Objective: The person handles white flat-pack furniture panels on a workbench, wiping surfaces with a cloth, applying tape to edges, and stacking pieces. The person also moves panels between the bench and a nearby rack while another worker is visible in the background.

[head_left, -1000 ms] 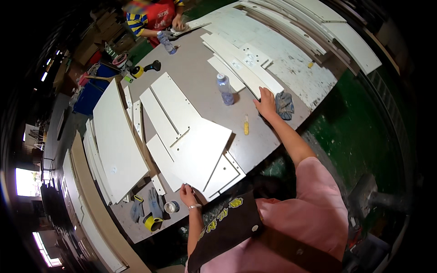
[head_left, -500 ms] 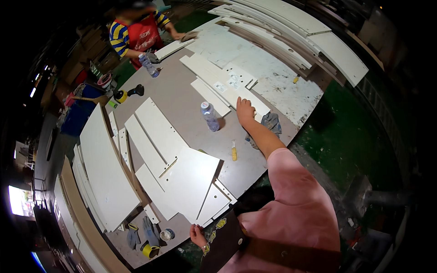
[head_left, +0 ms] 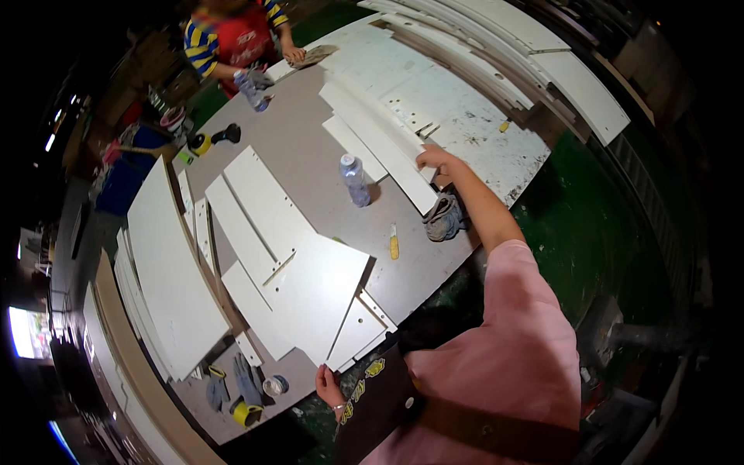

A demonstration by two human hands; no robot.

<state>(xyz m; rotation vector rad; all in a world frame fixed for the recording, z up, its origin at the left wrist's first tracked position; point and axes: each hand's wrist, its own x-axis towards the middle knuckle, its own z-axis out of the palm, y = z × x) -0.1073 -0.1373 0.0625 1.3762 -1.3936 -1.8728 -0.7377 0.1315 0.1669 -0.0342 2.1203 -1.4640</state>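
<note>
On the far right part of the table, my right hand (head_left: 434,157) is closed on the near end of a long white board (head_left: 368,116), which is tipped up. Another long white board (head_left: 391,159) lies along its left side. A crumpled grey-blue cloth (head_left: 443,218) sits below my right wrist. Down at the near table edge, my left hand (head_left: 328,386) has its fingers curled by the corner of a large white panel (head_left: 329,283). Whether it grips that corner is hidden.
Plastic bottles (head_left: 355,182) and a yellow-handled knife (head_left: 394,245) stand or lie mid-table. White panels (head_left: 174,263) lie left, gloves (head_left: 248,380) at the near left. Long boards (head_left: 480,66) are stacked far right. A co-worker (head_left: 244,39) in a red apron stands opposite.
My right hand has moved from lying on the long white board to gripping its near end, and that board has tipped up. My left hand stays by the panel corner.
</note>
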